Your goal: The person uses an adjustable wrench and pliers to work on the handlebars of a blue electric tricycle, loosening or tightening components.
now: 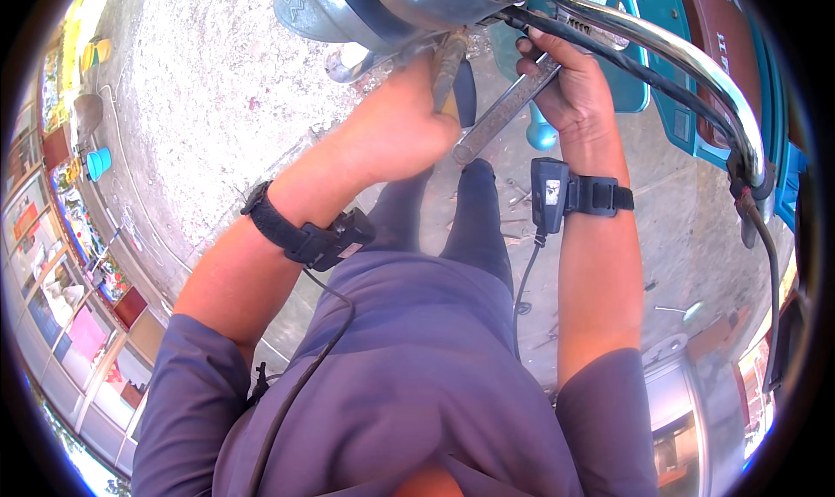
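Observation:
My left hand [396,127] is closed around the handle of a tool [449,62] whose tip goes up under the grey headlight housing [383,6] of a motorbike. My right hand [565,84] grips a long flat metal wrench [500,114] that slants from lower left to upper right, its upper end at the chrome handlebar [678,58] and the black cable [609,49] along it. Both wrists carry black strapped devices with cables. My dark trouser legs stand below the hands.
Rough concrete ground [200,88] spreads to the left. A teal motorbike body [670,10] stands at the upper right. Small tools lie on the ground [522,210] near my feet. A blue bucket [98,162] and colourful shop shelves [61,262] are at the far left. A metal cabinet [678,410] is at lower right.

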`<state>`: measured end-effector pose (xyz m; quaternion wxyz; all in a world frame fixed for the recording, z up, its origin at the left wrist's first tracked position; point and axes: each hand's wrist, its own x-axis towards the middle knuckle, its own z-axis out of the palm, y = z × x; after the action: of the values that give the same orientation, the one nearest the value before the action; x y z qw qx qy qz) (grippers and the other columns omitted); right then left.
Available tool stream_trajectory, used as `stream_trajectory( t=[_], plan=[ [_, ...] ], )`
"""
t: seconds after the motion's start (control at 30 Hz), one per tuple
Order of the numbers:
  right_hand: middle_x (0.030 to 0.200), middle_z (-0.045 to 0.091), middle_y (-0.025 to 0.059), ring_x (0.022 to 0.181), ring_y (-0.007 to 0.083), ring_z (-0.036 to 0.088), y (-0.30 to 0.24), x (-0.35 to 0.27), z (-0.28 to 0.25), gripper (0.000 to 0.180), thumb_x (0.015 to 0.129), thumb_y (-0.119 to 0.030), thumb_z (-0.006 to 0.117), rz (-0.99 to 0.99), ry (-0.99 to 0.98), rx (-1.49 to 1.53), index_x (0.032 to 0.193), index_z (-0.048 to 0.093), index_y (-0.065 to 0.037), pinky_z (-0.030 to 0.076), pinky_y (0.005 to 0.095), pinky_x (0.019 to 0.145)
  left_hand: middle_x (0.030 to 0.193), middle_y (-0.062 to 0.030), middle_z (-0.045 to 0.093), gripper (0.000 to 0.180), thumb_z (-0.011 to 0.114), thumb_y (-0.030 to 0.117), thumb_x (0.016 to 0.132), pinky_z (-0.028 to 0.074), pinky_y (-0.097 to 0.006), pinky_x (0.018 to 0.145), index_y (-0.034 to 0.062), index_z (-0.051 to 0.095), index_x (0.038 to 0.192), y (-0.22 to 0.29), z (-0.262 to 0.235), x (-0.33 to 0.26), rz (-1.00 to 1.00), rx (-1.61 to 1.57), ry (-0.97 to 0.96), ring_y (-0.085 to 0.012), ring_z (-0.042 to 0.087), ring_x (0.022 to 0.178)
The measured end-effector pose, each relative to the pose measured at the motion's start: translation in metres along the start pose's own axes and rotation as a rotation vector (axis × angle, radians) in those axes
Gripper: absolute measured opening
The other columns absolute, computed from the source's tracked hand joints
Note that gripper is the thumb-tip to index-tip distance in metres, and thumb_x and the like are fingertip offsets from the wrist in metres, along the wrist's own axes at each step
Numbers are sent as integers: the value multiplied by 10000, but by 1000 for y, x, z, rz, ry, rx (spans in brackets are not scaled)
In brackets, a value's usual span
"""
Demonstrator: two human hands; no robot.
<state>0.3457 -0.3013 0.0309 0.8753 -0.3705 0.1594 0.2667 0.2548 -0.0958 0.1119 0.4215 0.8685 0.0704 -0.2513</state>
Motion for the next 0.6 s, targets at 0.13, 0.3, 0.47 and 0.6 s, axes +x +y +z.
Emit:
stream_trajectory(
  t=[0.13,0.3,0.47,0.6],
  plan=[
    [965,682,107,780,202,639,-3,-5,-4,168,856,4,673,30,62,-16,1023,654,-1,475,299,604,1236,-364,550,702,540,138,793,458,-461,976,-89,314,1418,0,2,-3,42,-19,50,-474,565,1151],
    [1072,651,147,790,191,608,-9,-25,-21,261,884,-48,623,92,111,-139,1127,632,47,456,282,607,1174,-268,611,748,504,108,785,460,-369,933,-57,292,1483,3,1,-7,-30,-17,66,-329,609,1060],
    [1014,679,117,749,165,608,-12,-60,-30,209,870,-59,620,170,138,-220,1061,664,15,432,266,607,1039,-263,635,724,499,125,785,483,-370,847,-66,331,1463,-1,4,-7,-81,34,87,-311,627,927],
    [982,675,106,723,154,598,-12,-82,-40,208,860,-60,622,215,167,-268,1051,661,14,422,269,584,962,-247,644,699,499,132,787,493,-376,795,-70,363,1442,4,4,-10,-53,69,83,-307,632,856]
  ],
)
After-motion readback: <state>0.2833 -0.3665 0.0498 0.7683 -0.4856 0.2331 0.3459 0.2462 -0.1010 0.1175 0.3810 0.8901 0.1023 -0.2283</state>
